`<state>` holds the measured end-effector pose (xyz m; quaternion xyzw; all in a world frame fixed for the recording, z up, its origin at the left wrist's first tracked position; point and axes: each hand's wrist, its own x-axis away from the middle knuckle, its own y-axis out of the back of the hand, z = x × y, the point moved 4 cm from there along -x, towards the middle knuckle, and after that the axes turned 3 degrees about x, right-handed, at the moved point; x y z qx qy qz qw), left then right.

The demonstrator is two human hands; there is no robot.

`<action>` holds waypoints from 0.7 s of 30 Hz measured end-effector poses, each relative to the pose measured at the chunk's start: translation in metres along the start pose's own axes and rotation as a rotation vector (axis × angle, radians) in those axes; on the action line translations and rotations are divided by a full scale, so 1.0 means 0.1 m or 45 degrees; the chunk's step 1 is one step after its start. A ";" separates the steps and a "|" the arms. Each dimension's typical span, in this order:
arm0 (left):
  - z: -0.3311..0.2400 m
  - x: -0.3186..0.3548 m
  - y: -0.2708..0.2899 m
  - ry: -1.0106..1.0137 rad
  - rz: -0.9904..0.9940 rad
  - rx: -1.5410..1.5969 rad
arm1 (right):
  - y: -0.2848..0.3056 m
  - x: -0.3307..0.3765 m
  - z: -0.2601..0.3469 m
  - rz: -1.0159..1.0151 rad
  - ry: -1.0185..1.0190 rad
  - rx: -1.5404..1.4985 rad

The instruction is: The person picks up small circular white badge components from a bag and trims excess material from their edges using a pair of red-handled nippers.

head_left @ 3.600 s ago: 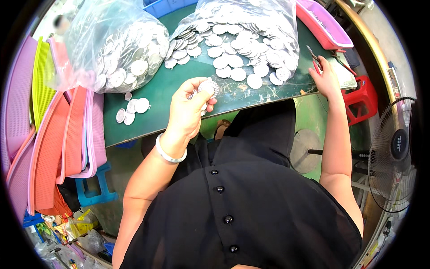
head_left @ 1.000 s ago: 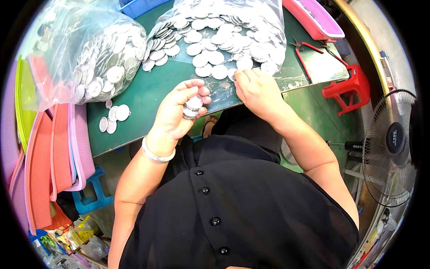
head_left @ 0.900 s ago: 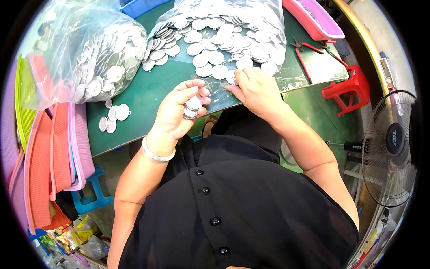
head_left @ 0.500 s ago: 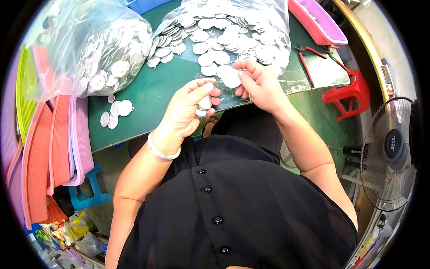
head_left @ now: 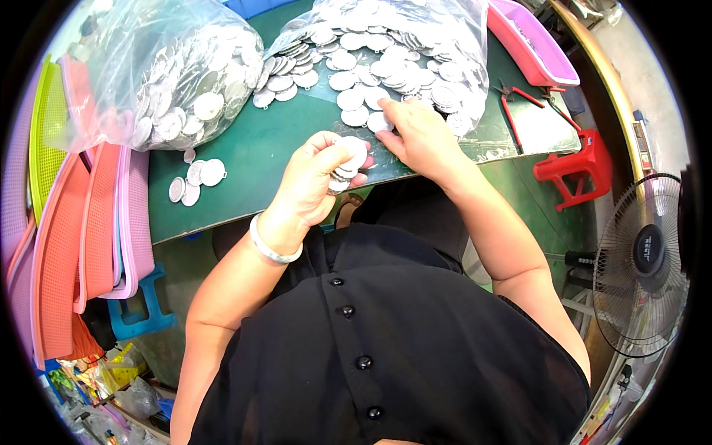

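A small stack of round silvery metal discs [head_left: 353, 153] sits in my left hand [head_left: 308, 174], its thumb pressed over the top disc and its fingers curled beneath. My right hand [head_left: 426, 141] is at the near edge of a loose pile of similar discs [head_left: 400, 70]. Its thumb and forefinger are apart, on either side of a single disc [head_left: 379, 122] lying on the table; no firm grip on it shows. The discs have a tiny loop at the rim. The pile spills from a clear plastic bag [head_left: 475, 44].
Another clear bag of discs [head_left: 200, 81] stands at the left, with several loose discs [head_left: 194, 173] before it. Red-handled pliers [head_left: 512, 122] lie right of the pile, near a pink tray [head_left: 538, 52]. Stacked plastic baskets [head_left: 96, 222], a red stool [head_left: 575, 167] and a fan [head_left: 641, 259] flank the green table [head_left: 245, 159].
My right hand has moved from a disc held near my left hand to the pile's near edge. The stack in my left hand now shows a disc broadly on top.
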<state>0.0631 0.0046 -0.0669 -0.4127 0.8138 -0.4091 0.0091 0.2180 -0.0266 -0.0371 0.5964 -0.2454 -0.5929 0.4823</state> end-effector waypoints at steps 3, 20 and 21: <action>-0.01 -0.01 0.03 -0.014 0.008 0.030 | -0.02 -0.02 0.00 -0.092 0.123 0.033; 0.02 -0.06 0.05 0.019 0.045 -0.036 | 0.07 -0.15 0.15 0.358 -0.651 -1.420; 0.01 -0.05 0.04 0.025 0.037 -0.023 | 0.08 -0.14 0.15 0.356 -0.652 -1.418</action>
